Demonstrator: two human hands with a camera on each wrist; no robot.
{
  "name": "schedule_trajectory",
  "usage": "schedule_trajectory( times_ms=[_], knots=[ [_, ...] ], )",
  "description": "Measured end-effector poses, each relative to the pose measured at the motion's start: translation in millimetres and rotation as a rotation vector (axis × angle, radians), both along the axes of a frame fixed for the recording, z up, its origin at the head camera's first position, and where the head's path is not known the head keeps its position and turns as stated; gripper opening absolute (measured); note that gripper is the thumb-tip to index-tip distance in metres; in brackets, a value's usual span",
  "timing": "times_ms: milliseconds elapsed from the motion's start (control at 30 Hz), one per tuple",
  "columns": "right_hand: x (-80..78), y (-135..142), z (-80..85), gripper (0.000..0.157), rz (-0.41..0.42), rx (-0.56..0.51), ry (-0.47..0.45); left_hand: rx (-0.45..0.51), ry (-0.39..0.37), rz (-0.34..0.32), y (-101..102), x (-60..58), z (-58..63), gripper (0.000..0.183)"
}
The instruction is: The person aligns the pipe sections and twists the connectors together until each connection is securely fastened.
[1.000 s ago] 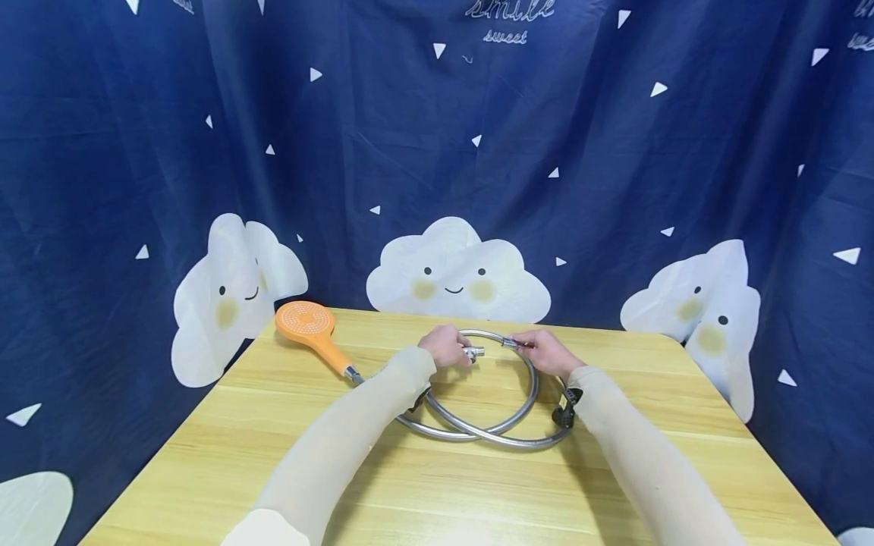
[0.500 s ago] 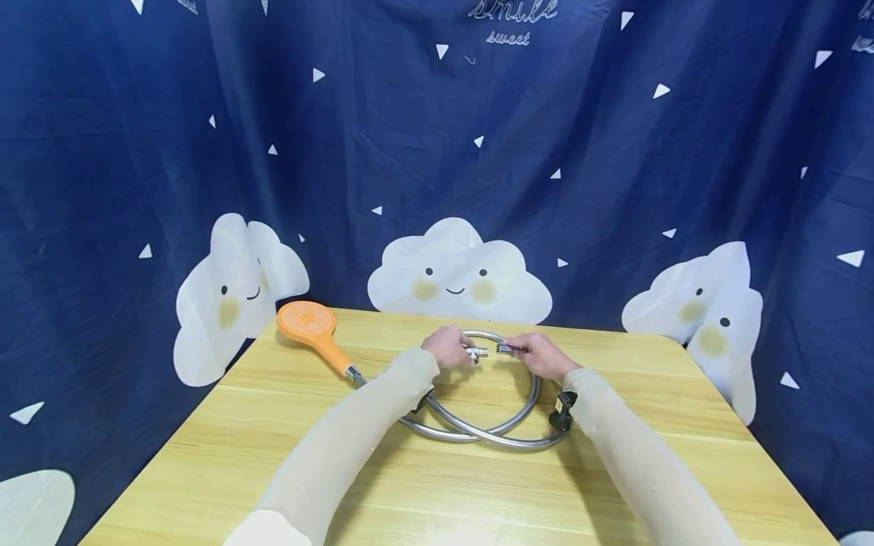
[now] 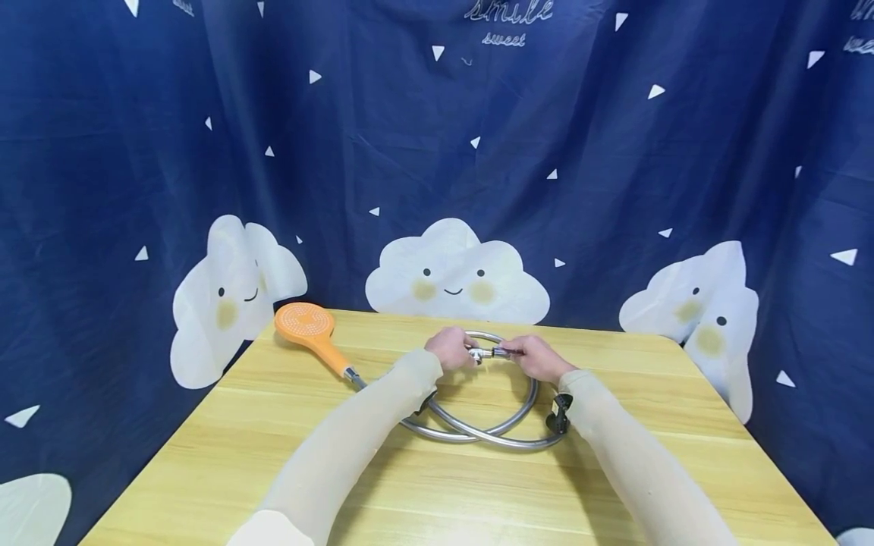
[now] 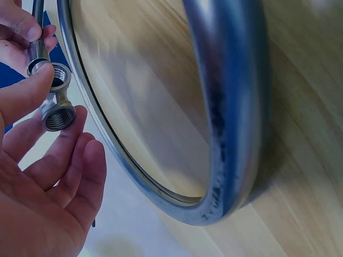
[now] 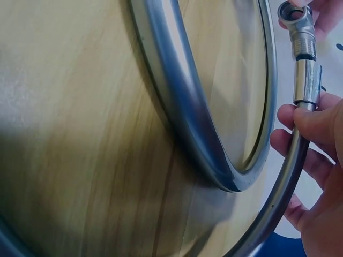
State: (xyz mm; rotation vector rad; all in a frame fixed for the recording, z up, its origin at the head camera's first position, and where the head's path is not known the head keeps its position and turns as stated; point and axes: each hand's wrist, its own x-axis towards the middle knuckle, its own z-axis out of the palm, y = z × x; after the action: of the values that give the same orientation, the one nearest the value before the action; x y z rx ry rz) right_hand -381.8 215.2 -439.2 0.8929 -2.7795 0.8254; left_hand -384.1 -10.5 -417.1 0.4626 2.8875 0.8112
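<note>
My left hand (image 3: 452, 349) pinches a metal tee fitting (image 4: 56, 98) between thumb and fingers. Two inside-threaded openings of it show in the left wrist view. Its outside-threaded end meets the connector nut (image 5: 306, 80) of a grey metal shower hose (image 3: 519, 444); how far one goes into the other I cannot tell. My right hand (image 3: 539, 358) grips the hose just behind that nut. The hose loops over the table between my forearms. Its other end joins an orange shower head (image 3: 306, 320), which lies face up at the far left.
The wooden table (image 3: 451, 493) has a light grain. A dark blue curtain (image 3: 437, 136) with white clouds and triangles hangs behind it and along both sides. Small black wrist cameras are strapped below my sleeves.
My right hand has moved left with the hose end, which has turned to line up with the tee fitting. The gap between nut and fitting has closed. The shower head stays put.
</note>
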Motion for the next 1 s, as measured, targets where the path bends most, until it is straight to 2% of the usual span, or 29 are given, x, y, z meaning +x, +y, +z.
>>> schedule_trajectory(
  times_ms=[367, 567, 1000],
  knots=[
    [-1.4, -3, -6.4, 0.033, 0.011, 0.000, -0.011, -0.012, -0.021, -0.025, 2, -3.8, -4.3, 0.046],
    [3.7, -5, 0.7, 0.032, 0.013, 0.012, -0.025, -0.025, -0.013, -0.027, 5, -8.3, -8.7, 0.045],
    [3.0, -7, 1.0, 0.030, -0.057, 0.024, -0.121, -0.031, 0.015, -0.030, 12, -1.2, -2.6, 0.037]
  ],
)
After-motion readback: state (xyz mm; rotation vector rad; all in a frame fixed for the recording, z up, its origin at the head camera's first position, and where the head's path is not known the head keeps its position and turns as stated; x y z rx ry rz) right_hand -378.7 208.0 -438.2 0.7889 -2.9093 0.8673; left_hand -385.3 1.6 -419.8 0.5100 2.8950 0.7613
